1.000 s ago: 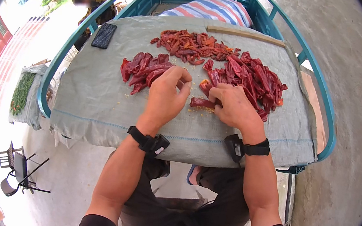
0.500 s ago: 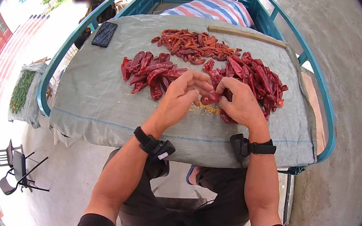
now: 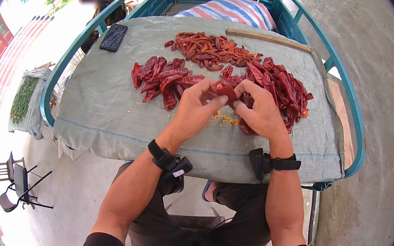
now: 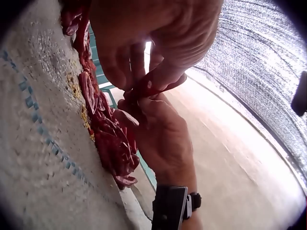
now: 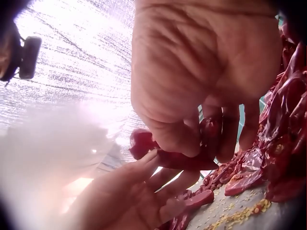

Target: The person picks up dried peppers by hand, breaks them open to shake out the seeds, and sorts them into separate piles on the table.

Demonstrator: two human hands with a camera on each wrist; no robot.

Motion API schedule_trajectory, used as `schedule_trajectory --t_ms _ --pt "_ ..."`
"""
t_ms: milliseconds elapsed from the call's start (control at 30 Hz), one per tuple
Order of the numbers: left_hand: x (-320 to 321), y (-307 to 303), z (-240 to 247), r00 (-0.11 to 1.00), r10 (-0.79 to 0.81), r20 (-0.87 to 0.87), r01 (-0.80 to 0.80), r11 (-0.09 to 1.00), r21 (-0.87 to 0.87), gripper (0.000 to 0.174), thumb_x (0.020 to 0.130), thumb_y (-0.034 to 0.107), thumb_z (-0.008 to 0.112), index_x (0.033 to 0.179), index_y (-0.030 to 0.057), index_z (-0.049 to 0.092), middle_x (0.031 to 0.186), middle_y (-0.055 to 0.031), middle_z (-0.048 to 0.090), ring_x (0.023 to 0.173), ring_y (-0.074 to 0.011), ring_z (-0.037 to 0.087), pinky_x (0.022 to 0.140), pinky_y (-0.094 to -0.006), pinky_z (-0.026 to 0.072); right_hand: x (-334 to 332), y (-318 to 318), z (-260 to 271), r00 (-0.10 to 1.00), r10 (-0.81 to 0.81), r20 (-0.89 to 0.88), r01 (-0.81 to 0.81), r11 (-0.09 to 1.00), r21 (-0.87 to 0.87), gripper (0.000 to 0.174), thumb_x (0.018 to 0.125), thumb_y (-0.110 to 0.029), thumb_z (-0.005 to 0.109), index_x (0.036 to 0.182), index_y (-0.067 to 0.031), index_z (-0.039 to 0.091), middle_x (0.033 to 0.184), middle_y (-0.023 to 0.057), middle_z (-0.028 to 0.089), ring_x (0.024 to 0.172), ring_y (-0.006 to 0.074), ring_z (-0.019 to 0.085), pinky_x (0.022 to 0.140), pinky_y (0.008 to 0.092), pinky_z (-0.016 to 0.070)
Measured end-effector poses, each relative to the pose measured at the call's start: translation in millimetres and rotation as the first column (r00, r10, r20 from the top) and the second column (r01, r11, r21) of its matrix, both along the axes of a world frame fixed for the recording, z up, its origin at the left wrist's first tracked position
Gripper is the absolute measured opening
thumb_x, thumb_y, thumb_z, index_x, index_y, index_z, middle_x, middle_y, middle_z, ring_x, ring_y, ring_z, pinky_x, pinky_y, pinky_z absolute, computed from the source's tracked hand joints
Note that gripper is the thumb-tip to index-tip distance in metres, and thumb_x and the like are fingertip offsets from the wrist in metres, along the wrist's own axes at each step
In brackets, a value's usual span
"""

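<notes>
Both hands hold one dark red dried chili pepper (image 3: pixel 224 91) between them, raised over the cloth. The left hand (image 3: pixel 195 109) grips it from the left, thumb in front, and the right hand (image 3: pixel 263 115) pinches its right end. In the left wrist view the pepper (image 4: pixel 151 86) shows a small pale spot beside the fingers. Its rounded end sticks out past the right thumb in the right wrist view. A smaller pile of large red chili peppers (image 3: pixel 156 76) lies left of the hands; a bigger one (image 3: pixel 285 87) lies to the right, partly behind the right hand.
Smaller orange-red chili peppers (image 3: pixel 211 48) are heaped farther back. Yellow seeds (image 3: pixel 227 120) lie scattered on the grey cloth (image 3: pixel 105 107). A phone (image 3: pixel 113 37) rests at the left, a wooden strip (image 3: pixel 268 39) at the back. Teal rails (image 3: pixel 346 87) border the sides; another person (image 3: pixel 107 9) is beyond the left rail.
The left hand has come right from the left pile, and the right hand has lifted a pepper off the cloth. Since half a second ago, the pepper has been raised slightly and turned between the fingers.
</notes>
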State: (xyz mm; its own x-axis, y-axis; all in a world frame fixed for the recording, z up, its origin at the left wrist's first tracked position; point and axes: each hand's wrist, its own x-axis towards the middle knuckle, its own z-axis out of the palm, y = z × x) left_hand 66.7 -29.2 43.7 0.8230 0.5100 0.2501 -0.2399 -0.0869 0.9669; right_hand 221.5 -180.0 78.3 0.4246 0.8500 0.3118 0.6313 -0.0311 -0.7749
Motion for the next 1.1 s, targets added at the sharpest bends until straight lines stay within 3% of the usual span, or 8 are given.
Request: schedule_trajectory --t_ms 100,233,400,533,633,733,1000,1100 --pt "0 0 1 1.000 0.028 0.009 -0.028 0.998 -0.060 0.016 0.106 0.008 0.076 0.120 0.0002 0.072 0.098 0.0006 0.075 0.088 -0.0071 0.067 0.077 -0.0264 0.0558 -1 2 -5 1.000 0.013 -0.009 -0.012 0.999 0.045 0.015 0.093 -0.006 0.072 0.106 0.0004 0.068 0.089 0.0082 0.067 0.079 0.0162 0.061 0.075 0.0347 0.0522" --pt "-3 2 -4 0.998 0.013 -0.055 -0.012 1.000 0.019 0.016 0.109 0.012 0.074 0.119 0.0007 0.071 0.098 -0.0003 0.074 0.084 -0.0066 0.066 0.074 -0.0271 0.0548 -1 5 -7 0.993 -0.007 -0.115 0.021 0.993 0.119 0.010 0.100 -0.002 0.066 0.109 0.0003 0.069 0.095 0.0068 0.069 0.080 0.0145 0.065 0.076 0.0317 0.0546" --pt "-2 2 -7 0.992 0.060 -0.109 -0.049 0.993 0.104 0.019 0.112 0.019 0.070 0.121 0.0021 0.069 0.096 0.0003 0.072 0.085 -0.0070 0.066 0.071 -0.0269 0.0551 1 7 -10 0.975 -0.019 -0.221 0.049 0.990 0.133 0.020 0.101 0.003 0.061 0.120 -0.0008 0.066 0.099 0.0070 0.072 0.081 0.0139 0.071 0.075 0.0302 0.0568" --pt "1 10 -13 0.993 0.106 -0.052 -0.103 0.993 0.057 0.021 0.113 0.018 0.067 0.126 0.0008 0.067 0.104 -0.0022 0.074 0.087 -0.0081 0.068 0.069 -0.0266 0.0563 -8 7 3 0.895 0.026 -0.446 0.064 0.980 0.187 0.030 0.102 0.004 0.062 0.132 -0.0020 0.062 0.099 0.0086 0.075 0.082 0.0132 0.073 0.072 0.0283 0.0566" --pt "-2 8 -5 0.993 0.103 -0.056 -0.105 0.994 -0.026 0.023 0.114 0.018 0.066 0.128 0.0003 0.067 0.110 -0.0042 0.076 0.089 -0.0092 0.070 0.070 -0.0267 0.0572 -11 7 4 0.880 0.003 -0.474 0.073 0.987 0.141 0.030 0.105 0.001 0.064 0.134 -0.0021 0.060 0.101 0.0094 0.078 0.082 0.0128 0.074 0.068 0.0269 0.0558" --pt "-1 10 -6 0.994 0.096 -0.060 -0.099 0.994 -0.055 0.023 0.114 0.018 0.066 0.129 0.0003 0.067 0.113 -0.0055 0.077 0.092 -0.0106 0.072 0.071 -0.0268 0.0577 -9 12 -4 0.852 0.087 -0.517 0.003 0.985 0.170 0.024 0.106 -0.004 0.068 0.129 -0.0010 0.062 0.104 0.0096 0.080 0.081 0.0129 0.075 0.066 0.0271 0.0556" --pt "-1 10 -7 1.000 0.000 0.010 0.001 0.998 -0.070 0.033 0.111 0.019 0.071 0.138 0.0007 0.066 0.121 -0.0056 0.078 0.104 -0.0127 0.073 0.084 -0.0298 0.0591 -16 17 -11 0.916 -0.008 -0.401 0.069 0.988 0.137 0.010 0.104 -0.011 0.077 0.107 -0.0021 0.072 0.092 0.0010 0.075 0.081 0.0055 0.065 0.070 0.0261 0.0514" --pt "-3 0 3 0.998 0.015 0.063 -0.011 0.998 -0.065 0.029 0.106 0.011 0.074 0.132 -0.0020 0.068 0.121 -0.0072 0.077 0.100 -0.0113 0.074 0.081 -0.0294 0.0589 -16 17 -11 0.930 -0.059 -0.362 0.118 0.983 0.144 0.011 0.101 -0.011 0.080 0.103 -0.0013 0.074 0.088 -0.0003 0.073 0.080 0.0053 0.063 0.069 0.0269 0.0495"
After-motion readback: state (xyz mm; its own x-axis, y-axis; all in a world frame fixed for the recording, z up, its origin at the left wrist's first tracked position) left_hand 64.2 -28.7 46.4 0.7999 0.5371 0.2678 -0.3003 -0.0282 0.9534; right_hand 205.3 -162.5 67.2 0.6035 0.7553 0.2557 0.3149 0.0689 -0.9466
